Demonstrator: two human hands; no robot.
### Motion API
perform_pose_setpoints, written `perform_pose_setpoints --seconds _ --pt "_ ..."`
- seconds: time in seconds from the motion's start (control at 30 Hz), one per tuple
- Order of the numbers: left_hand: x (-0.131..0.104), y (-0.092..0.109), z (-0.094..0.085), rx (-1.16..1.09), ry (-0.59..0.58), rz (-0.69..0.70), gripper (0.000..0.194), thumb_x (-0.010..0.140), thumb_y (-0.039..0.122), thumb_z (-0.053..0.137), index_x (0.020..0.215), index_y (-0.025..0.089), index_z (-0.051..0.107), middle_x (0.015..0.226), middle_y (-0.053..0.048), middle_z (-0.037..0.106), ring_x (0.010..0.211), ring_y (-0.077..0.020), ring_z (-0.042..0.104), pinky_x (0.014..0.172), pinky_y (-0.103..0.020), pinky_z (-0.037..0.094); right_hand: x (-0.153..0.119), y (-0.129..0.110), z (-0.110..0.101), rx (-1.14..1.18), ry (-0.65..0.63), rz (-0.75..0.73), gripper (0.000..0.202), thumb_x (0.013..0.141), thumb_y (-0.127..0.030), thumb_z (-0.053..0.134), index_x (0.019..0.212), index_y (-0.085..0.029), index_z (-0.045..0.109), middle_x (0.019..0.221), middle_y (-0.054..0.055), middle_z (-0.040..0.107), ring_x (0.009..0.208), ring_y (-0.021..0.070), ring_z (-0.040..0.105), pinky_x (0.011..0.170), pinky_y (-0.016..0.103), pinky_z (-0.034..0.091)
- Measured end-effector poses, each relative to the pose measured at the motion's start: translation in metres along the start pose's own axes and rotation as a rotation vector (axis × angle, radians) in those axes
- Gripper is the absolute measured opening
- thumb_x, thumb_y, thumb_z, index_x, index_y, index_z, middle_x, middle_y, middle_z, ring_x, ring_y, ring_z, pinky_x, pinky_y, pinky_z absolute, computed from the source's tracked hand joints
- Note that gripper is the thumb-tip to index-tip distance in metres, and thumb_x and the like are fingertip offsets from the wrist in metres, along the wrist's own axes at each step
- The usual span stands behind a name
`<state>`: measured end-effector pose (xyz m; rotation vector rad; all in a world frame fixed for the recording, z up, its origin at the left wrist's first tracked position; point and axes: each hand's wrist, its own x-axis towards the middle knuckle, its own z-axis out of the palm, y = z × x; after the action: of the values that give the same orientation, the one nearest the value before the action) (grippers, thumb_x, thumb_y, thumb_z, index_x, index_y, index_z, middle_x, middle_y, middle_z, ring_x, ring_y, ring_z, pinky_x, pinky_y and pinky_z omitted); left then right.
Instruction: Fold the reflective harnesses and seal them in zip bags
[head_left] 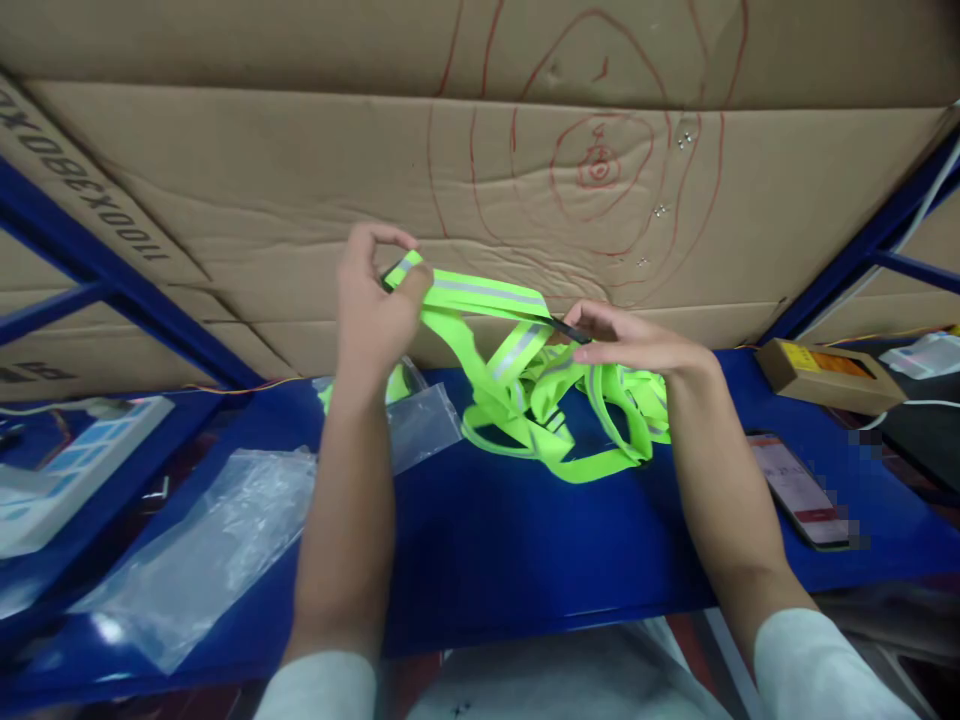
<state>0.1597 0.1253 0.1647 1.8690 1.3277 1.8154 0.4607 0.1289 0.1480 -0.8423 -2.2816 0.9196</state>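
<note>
Between my hands a neon-yellow reflective strap (487, 292) with a silver stripe is stretched above the table. My left hand (379, 300) pinches its left end, thumb on top, near a dark piece partly hidden by the fingers. At the other end, my right hand (622, 338) holds a black part (568, 330) of the strap between thumb and fingers. More of the same webbing (555, 390) hangs and lies in a loose, looped heap below. Behind my left forearm, another neon-yellow bundle (397, 383) lies beside a clear plastic bag (424, 425).
A flattened clear bag (217, 530) lies on the blue table (525, 560) at left, near a white power strip (82, 475). At right are a phone (802, 490) and a small cardboard box (829, 375). A cardboard sheet (300, 190) with red rings stands behind.
</note>
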Motion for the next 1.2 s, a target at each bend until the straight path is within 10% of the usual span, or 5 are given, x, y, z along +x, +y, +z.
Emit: perform_pose_setpoints --seconds 0.13,0.33,0.6,0.9,1.2 --pt "-0.008 0.005 -0.011 0.409 -0.199 0.145 0.034 0.087 0.022 0.065 0.121 0.020 0.063 0.123 -0.009 0.069 0.119 -0.0279 0.063 0.110 -0.047 0.046 0.007 -0.006 0.012 -0.312 0.368 -0.017 0.047 0.078 -0.050 0.079 0.102 -0.020 0.053 0.107 0.006 0.065 0.096 0.0208 0.059 0.087 0.033 0.045" --pt "-0.032 0.034 0.020 0.225 -0.777 0.343 0.077 0.090 0.053 0.071 0.154 0.025 0.039 0.161 -0.010 0.042 0.149 -0.0289 0.041 0.123 -0.043 0.035 0.007 -0.026 0.023 -0.402 0.334 -0.102 0.046 0.078 -0.044 0.079 0.109 -0.020 0.055 0.112 0.006 0.065 0.101 0.0232 0.061 0.088 0.034 0.044" --pt "-0.025 0.042 0.008 0.186 -0.819 0.214 0.048 0.085 0.043 0.078 0.126 0.023 0.064 0.122 -0.005 0.070 0.114 -0.0245 0.065 0.100 -0.036 0.049 -0.011 -0.041 0.005 -0.187 0.029 -0.011 0.048 0.081 -0.055 0.080 0.112 -0.022 0.061 0.107 0.002 0.067 0.097 0.0195 0.063 0.081 0.028 0.047" --pt "-0.024 0.032 0.012 0.097 -0.779 0.212 0.053 0.095 0.027 0.062 0.146 0.028 0.048 0.131 -0.010 0.064 0.119 -0.0255 0.063 0.101 -0.038 0.051 -0.007 -0.014 -0.015 0.146 -0.165 0.102 0.071 0.069 -0.056 0.089 0.129 -0.031 0.061 0.133 0.004 0.066 0.125 0.0276 0.062 0.102 0.036 0.052" --pt "-0.017 0.016 0.014 0.108 -0.707 0.028 0.063 0.096 0.007 0.046 0.152 0.036 0.048 0.145 -0.004 0.063 0.132 -0.0235 0.062 0.110 -0.039 0.051 0.003 0.021 -0.014 -0.030 0.157 0.141 0.058 0.072 -0.060 0.083 0.125 -0.052 0.061 0.118 -0.002 0.075 0.105 0.0350 0.072 0.088 0.050 0.064"
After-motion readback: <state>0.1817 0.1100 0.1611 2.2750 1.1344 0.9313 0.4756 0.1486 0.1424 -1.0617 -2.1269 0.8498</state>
